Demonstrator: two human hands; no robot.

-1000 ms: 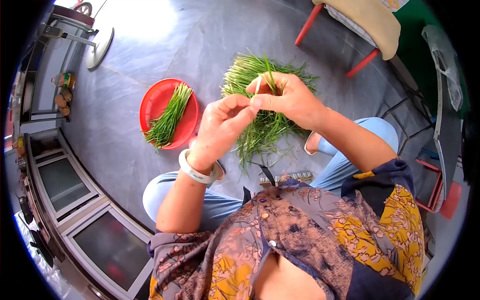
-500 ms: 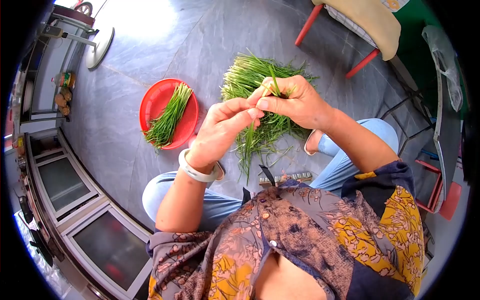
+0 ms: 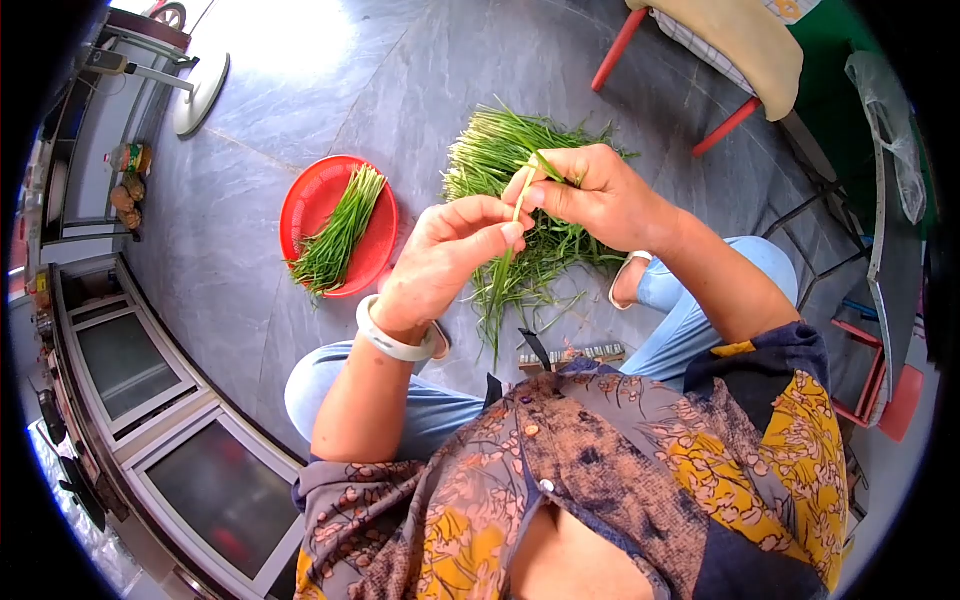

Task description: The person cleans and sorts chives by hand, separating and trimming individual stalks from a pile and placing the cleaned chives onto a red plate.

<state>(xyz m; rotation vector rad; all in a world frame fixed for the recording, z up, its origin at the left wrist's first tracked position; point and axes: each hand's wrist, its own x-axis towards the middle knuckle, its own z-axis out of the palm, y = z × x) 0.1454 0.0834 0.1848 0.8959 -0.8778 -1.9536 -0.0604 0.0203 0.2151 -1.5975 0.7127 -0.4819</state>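
My left hand (image 3: 450,245), with a white bangle (image 3: 392,335) on the wrist, pinches a garlic chive (image 3: 519,205) between thumb and forefinger. My right hand (image 3: 600,195) is closed close beside it, gripping the chive's upper part along with a few green blades. Both hands are raised over a large loose pile of garlic chives (image 3: 485,150) on the floor, hiding part of it. To the left stands a red plastic basin (image 3: 318,195), and a neat bunch of garlic chives (image 3: 342,230) lies in it, pale ends toward the back.
Grey marble-look tiles (image 3: 240,240) cover the floor. A white round stand base (image 3: 203,95) is at back left, a glass-fronted cabinet (image 3: 205,480) at left. A red-legged stool (image 3: 722,125) stands at back right. My bent knees flank the pile.
My hands have drawn slightly apart, and a pale length of chive now shows stretched between them. The right hand has shifted a little up and right. Basin and pile are unchanged.
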